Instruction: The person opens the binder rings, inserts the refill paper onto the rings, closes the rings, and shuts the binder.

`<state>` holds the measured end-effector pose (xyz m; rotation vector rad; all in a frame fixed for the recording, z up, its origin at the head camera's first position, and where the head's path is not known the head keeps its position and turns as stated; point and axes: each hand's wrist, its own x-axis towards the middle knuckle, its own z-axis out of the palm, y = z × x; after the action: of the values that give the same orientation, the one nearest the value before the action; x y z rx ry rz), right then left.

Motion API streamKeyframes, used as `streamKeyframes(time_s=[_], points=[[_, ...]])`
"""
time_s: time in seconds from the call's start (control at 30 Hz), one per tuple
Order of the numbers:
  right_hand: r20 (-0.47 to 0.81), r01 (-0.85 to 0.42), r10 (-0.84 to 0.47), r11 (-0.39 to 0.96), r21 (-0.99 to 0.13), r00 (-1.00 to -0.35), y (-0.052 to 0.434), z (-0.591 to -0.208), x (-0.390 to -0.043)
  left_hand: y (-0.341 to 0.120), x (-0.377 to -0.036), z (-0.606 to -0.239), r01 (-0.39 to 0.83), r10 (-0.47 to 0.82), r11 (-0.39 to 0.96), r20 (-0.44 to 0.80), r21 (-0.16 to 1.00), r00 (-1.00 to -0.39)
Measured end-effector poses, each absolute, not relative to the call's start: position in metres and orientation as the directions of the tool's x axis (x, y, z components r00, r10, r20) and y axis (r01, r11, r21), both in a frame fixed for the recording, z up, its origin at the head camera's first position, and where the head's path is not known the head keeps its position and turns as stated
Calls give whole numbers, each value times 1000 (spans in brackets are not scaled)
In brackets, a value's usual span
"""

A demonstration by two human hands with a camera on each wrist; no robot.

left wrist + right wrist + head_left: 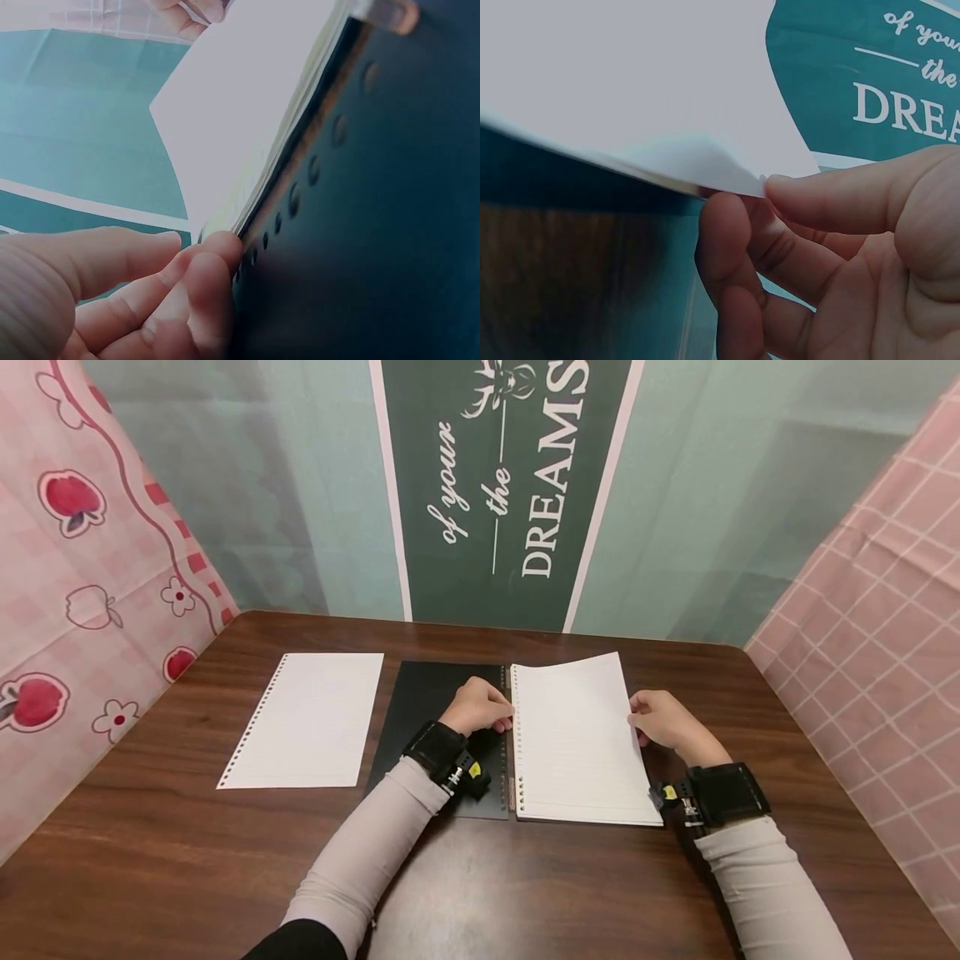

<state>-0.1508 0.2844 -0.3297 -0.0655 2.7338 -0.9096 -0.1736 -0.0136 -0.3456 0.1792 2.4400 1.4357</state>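
A loose-leaf notebook with a black cover [420,693] lies spread on the table, a stack of white lined, hole-punched sheets on its right half. The top sheet [573,743] bows up toward its far right corner. My right hand [663,718] pinches this sheet's right edge between thumb [832,195] and fingers. At the punched left edge, my left hand [478,706] has its thumb and fingertips [221,247] on the paper, beside the spine. A row of small holes [294,201] runs along the black cover there.
One separate lined sheet [303,718] with punched holes lies left of the notebook on the brown wooden table [150,852]. Behind the table hangs a green cloth [510,602] with white lettering. Pink patterned cloths [97,568] border both sides.
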Motion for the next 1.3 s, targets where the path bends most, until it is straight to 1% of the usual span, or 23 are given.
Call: streamKeyframes(time_s=[0.17,0.27,0.37,0.53,0.63,0.77,0.97,1.1,1.3], points=[[-217,30,-130,794,-607,-967,286,-331,-150,-16,-175,-345,-55,255,465,-193,884,-948],[-216,28,-134,788,-615,-967,286,-333,-149,-19,-177,-344,-30,245,491,-171,871,-954],[-219,30,-136,785,-619,-966,286,-334,-149,-19,-180,-341,49,243,546,-102,836,-965],[-221,38,-127,786,-617,-967,286,-334,-148,-12,-192,-331,229,263,643,71,731,-962],[-224,45,-120,787,-615,-967,285,-335,-148,-5,-200,-325,287,286,689,115,666,-951],[-226,42,-126,786,-617,-966,284,-336,-148,3,-210,-321,317,331,759,82,569,-940],[-216,39,-119,791,-610,-969,281,-336,-149,12,-220,-326,350,375,844,18,406,-927],[-220,40,-117,796,-604,-969,281,-334,-149,15,-221,-331,346,372,867,-2,358,-928],[-215,42,-110,802,-596,-970,283,-331,-149,20,-223,-335,361,373,874,27,325,-927]])
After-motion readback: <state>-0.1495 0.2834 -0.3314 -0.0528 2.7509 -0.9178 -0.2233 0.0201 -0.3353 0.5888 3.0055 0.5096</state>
